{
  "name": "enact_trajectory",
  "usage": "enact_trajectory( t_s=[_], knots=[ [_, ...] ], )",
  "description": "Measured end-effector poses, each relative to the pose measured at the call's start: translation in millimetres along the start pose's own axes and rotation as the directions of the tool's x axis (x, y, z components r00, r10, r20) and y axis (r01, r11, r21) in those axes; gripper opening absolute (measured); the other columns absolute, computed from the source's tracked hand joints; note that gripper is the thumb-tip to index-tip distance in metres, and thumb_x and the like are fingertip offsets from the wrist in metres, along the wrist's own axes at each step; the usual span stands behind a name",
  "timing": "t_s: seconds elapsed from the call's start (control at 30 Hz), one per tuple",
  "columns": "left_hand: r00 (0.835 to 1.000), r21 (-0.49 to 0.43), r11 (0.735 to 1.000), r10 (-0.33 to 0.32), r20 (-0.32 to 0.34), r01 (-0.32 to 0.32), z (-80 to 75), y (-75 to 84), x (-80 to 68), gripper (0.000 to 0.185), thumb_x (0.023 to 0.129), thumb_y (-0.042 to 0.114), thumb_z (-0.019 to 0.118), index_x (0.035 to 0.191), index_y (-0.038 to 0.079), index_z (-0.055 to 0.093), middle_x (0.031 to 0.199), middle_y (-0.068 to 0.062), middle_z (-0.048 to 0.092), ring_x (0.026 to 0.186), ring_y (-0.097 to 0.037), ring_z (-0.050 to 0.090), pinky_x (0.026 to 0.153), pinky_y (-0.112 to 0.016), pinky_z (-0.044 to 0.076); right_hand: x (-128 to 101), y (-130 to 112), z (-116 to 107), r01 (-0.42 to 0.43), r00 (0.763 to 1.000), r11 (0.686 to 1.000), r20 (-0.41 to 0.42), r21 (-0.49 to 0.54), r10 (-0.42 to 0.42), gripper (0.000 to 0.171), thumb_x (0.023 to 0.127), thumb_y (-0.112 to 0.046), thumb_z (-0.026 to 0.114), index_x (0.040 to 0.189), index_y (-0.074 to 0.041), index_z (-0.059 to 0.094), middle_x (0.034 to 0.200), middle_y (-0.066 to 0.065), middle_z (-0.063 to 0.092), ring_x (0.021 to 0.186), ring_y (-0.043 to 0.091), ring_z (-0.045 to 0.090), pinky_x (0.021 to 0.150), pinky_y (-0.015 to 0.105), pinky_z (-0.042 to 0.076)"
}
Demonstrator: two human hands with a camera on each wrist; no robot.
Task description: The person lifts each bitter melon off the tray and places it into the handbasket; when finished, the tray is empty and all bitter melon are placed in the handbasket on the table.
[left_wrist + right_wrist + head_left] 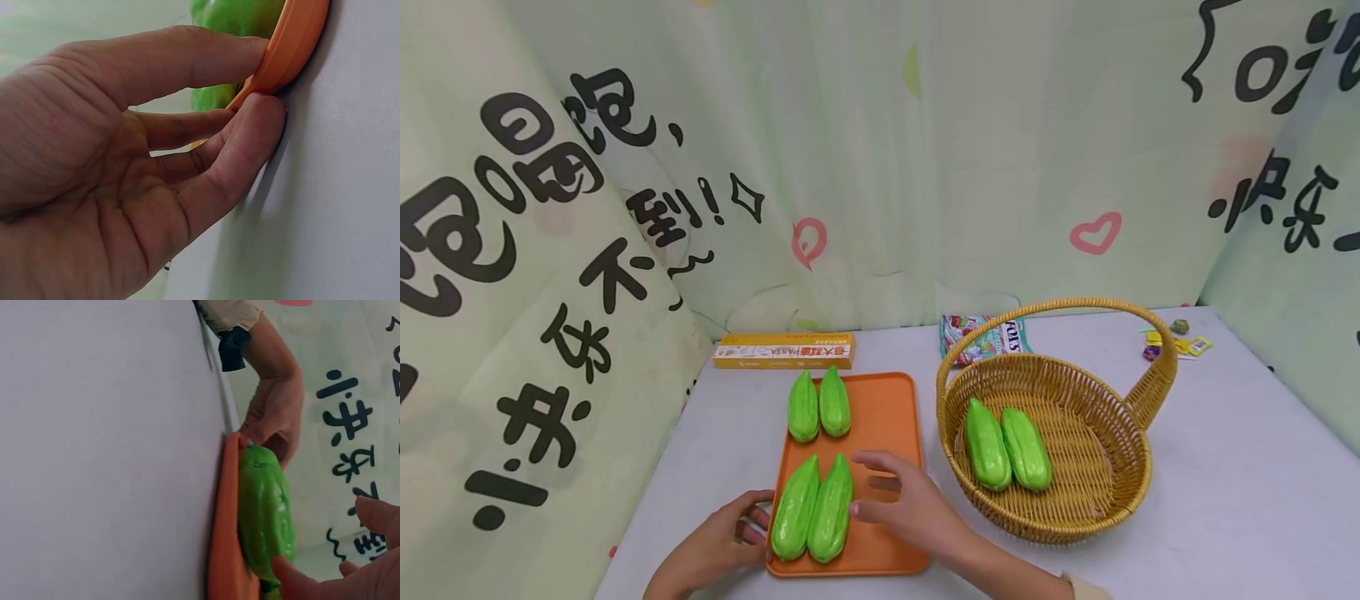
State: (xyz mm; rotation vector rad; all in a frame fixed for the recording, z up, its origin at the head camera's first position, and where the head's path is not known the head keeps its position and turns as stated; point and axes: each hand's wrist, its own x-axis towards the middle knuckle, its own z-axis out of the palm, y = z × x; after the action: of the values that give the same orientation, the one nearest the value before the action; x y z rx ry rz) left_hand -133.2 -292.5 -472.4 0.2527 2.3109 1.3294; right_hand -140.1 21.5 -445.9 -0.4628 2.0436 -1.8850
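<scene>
Your left hand (pixel 730 533) sits at the lower left of centre in the head view, forearm running down to the bottom edge. In the left wrist view its fingers (pixel 250 134) are curled, thumb above and fingertips below, pinching something thin. Your right hand (pixel 902 500) lies just right of it, palm down, fingers spread and nearly straight, pointing left. Its forearm slants to the lower right, ending in a pale cuff.

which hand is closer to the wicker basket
Right. The right hand hovers over the orange tray beside the wicker basket; the left hand grips the tray's far edge.
</scene>
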Motion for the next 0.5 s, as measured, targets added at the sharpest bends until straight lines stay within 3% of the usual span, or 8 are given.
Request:
enact_trajectory(
  t_s=[0.2,0.5],
  knots=[
    [1.000,0.001,1.000,0.020,0.002,-0.020,0.0,-0.2,0.9,0.071,0.081,0.008,0.076,0.141,-0.008,0.043,0.105,-0.010,0.056,0.089,-0.025,0.058,0.074,-0.030,0.048,11.4,20.0,20.8,-0.005,0.998,0.996,-0.065,-0.087,-0.001,0.063,0.083,-0.026,0.081,0.140,-0.019,0.055,0.145,0.017,0.045,0.125,0.043,0.049,0.092,0.055,0.046],
    [1.000,0.003,1.000,0.008,0.003,-0.008,-1.2,-1.6,0.7,0.071,0.081,0.006,0.077,0.141,-0.009,0.043,0.104,-0.010,0.057,0.088,-0.025,0.059,0.073,-0.030,0.048,18.3,25.7,33.5,0.000,0.994,0.991,-0.110,-0.137,-0.015,0.067,0.080,-0.026,0.084,0.139,-0.014,0.056,0.140,0.013,0.051,0.122,0.036,0.053,0.095,0.054,0.043]
  ],
)
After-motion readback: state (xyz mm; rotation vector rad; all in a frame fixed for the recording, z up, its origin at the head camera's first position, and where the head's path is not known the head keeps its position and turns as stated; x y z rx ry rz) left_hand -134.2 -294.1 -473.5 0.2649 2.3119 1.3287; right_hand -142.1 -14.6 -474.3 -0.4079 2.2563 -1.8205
